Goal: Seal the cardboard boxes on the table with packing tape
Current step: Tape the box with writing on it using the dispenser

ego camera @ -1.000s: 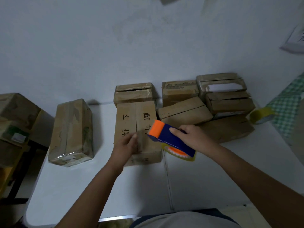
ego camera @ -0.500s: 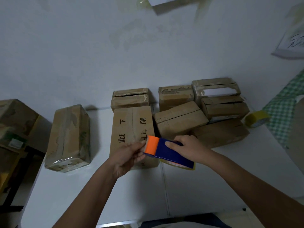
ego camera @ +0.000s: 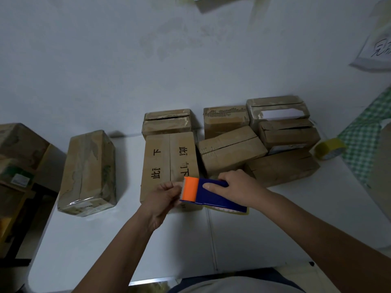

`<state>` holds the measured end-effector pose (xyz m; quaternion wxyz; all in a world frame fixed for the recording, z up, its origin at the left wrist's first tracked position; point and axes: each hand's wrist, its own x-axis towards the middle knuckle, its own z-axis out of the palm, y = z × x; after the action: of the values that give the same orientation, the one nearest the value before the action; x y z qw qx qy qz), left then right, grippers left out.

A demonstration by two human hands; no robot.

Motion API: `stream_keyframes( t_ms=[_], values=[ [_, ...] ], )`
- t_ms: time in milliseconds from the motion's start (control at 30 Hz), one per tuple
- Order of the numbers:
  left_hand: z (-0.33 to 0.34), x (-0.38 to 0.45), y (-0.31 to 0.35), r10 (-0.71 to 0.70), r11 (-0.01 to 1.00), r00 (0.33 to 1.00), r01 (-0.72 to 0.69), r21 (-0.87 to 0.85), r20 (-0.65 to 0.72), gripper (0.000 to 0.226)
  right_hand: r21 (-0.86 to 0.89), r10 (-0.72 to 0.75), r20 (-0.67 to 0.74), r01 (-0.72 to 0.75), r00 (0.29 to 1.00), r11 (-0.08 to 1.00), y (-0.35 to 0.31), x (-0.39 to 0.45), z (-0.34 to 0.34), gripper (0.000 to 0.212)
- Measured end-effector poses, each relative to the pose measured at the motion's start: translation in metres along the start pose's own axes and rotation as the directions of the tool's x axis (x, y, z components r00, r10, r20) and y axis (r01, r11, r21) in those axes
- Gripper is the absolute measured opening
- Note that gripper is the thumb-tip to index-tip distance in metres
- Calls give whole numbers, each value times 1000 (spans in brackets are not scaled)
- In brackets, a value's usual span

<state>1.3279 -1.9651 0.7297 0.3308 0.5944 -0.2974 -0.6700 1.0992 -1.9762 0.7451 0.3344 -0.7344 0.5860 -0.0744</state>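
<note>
Our right hand [ego camera: 234, 189] grips the tape dispenser [ego camera: 211, 195] above the lettered box [ego camera: 169, 163] on the bench [ego camera: 105, 240]; left fingers [ego camera: 169, 187] pinch at its orange blade end, where tape could fold onto itself or the teeth nick us

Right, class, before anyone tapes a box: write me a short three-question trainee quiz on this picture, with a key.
1. True or false: the right hand holds the blue and orange tape dispenser.
2. Which is the left hand doing? A) pressing the wrapped box at the left of the table B) pinching at the dispenser's orange end C) lifting the spare tape roll
3. Fill in: the yellow spare tape roll lies at the table's far ____ edge, beside the checked cloth.

Key: 1 true; 2 B; 3 right. The printed box lies just behind the hands, its centre seam showing.
</note>
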Motion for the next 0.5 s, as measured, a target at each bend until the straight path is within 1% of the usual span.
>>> stream_keyframes(
  t_ms=[167,267,333,400,500],
  values=[
    [-10,-3,2,63,998,998,-64,-19,-27,17,-19,-22,49,23,999,1000,3,2,-5,63],
    [-36,-2,7,63,993,986,-78,-93,-155,8,-35,-6,77,9,997,999,11,3,-12,62],
    [-55,-1,5,57,992,977,-78,-95,-205,8,-53,12,96,-7,995,999,17,4,-15,64],
    [-65,-1,-2,43,996,980,-58,-73,-195,10,-81,22,106,-13,994,997,20,7,-16,71],
    [-64,2,-13,21,996,980,-38,-85,-196,14,-114,29,98,-17,995,993,20,12,-13,86]
  ],
)
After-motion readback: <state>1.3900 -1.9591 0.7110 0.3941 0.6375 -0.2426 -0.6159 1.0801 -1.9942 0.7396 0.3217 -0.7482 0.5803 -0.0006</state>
